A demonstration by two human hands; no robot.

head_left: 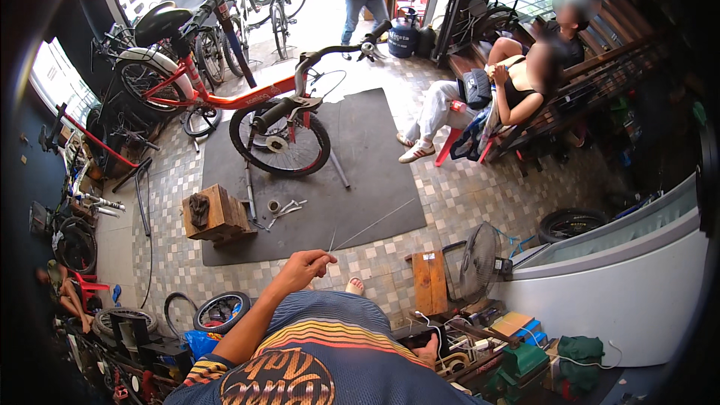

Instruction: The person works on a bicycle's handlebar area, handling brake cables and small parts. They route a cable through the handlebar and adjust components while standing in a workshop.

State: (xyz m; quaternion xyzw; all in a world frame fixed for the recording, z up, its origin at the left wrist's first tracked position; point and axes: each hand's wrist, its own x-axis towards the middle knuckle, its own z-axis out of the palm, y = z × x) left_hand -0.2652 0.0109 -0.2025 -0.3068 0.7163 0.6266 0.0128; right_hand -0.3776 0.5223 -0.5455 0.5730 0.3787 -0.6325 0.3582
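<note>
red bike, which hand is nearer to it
Left. The left hand, holding thin wire, is out front, short of the red bike; the right hand is farther back, by clutter.

daylight fills the doorway point(319, 9) beyond a checkered tile floor point(382, 266); a dark wall point(31, 151) stands left, a white cabinet point(607, 285) right.

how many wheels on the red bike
2: the front wheel, ahead of the left hand and over the gray mat; and the rear wheel, farther left, below the black seat. Both are partly covered.
</note>
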